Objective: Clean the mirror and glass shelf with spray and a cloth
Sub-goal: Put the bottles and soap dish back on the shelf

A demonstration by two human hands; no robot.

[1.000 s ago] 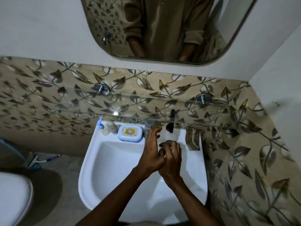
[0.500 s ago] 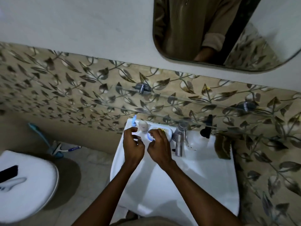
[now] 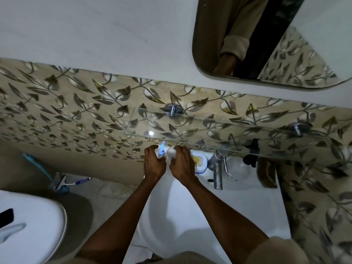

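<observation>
1. Now both hands are sitting farther back on the basin than half a second ago, right at its rear ledge under the glass shelf.
2. Left hand is curling its fingers round the blue-tipped bottle, which was standing free just beyond them earlier.
3. Right hand is wrapping curled fingers over the small white bottle, with the soap dish just beside its knuckles.
4. Mirror is hanging well above the fingers, to their right.
</observation>
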